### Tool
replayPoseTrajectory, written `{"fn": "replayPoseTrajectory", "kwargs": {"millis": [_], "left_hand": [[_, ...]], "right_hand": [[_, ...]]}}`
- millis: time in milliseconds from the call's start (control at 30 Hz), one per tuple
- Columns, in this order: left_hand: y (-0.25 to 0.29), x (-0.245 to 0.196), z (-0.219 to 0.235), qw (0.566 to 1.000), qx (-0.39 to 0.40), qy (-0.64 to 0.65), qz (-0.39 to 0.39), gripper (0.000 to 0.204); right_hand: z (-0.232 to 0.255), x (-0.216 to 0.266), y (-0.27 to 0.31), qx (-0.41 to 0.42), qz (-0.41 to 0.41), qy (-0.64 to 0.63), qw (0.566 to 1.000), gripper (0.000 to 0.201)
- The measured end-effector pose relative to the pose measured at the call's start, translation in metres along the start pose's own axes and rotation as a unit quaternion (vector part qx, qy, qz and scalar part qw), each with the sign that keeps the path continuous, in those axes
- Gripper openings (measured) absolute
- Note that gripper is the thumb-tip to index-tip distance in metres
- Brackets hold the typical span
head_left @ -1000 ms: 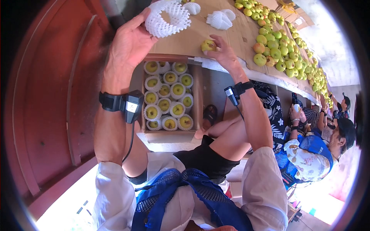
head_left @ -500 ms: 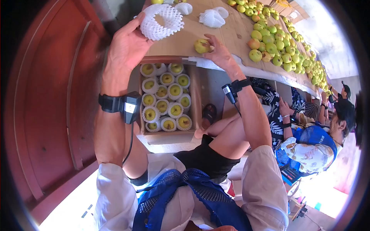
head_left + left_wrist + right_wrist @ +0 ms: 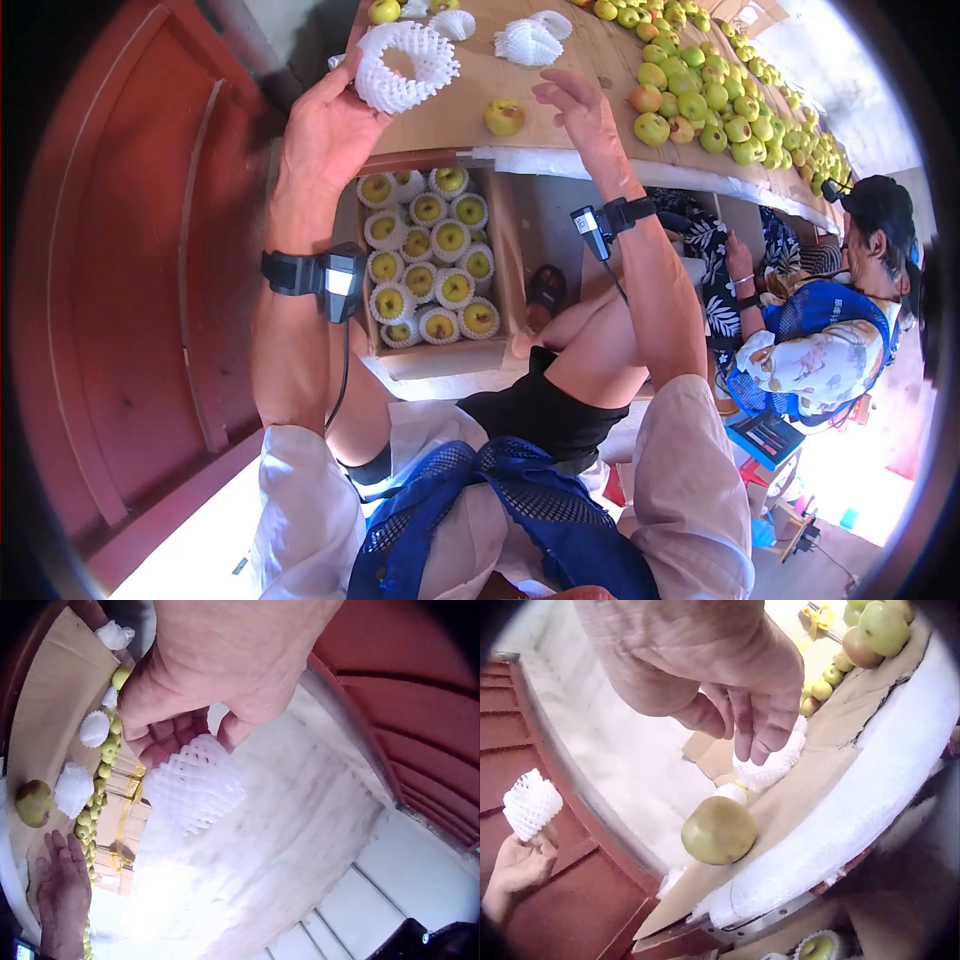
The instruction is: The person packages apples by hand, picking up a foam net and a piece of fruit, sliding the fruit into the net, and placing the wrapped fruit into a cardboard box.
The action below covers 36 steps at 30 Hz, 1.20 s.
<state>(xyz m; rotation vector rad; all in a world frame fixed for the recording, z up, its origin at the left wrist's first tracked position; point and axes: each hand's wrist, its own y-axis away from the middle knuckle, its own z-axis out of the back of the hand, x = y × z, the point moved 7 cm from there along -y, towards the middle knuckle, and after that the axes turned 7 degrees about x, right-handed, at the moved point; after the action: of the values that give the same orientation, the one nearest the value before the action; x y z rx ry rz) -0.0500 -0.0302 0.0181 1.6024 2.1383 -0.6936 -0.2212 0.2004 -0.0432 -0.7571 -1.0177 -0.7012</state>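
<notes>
My left hand [image 3: 325,135] grips a white foam net sleeve [image 3: 380,90] by its side, with the round mouth of the sleeve showing in the head view. In the left wrist view, thumb and fingers pinch the edge of that mesh. A single yellow-green apple [image 3: 504,117] sits on the cardboard-covered table, near its front edge. Just right of this apple, my right hand [image 3: 590,120] is raised with nothing in it, fingers loosely bent. The right wrist view shows the apple [image 3: 718,831] apart from the fingertips.
Below the table edge stands a cardboard box [image 3: 440,362] of apples in foam nets. More foam nets [image 3: 530,42] lie at the back of the table. A long pile of loose apples [image 3: 690,100] covers the right side. A red door [image 3: 120,280] borders the left; another person [image 3: 820,340] sits at right.
My right hand has let go of the apple, which now rests on the table, and has drawn back to the right. The left hand still holds the foam net sleeve.
</notes>
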Motion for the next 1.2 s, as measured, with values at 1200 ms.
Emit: {"fn": "replayPoseTrajectory", "kwargs": {"millis": [1200], "left_hand": [[-0.016,0.051,-0.019,0.950,0.053,-0.307,0.003,0.022]], "right_hand": [[-0.020,0.097,0.048,0.091,0.046,-0.143,0.985,0.050]]}}
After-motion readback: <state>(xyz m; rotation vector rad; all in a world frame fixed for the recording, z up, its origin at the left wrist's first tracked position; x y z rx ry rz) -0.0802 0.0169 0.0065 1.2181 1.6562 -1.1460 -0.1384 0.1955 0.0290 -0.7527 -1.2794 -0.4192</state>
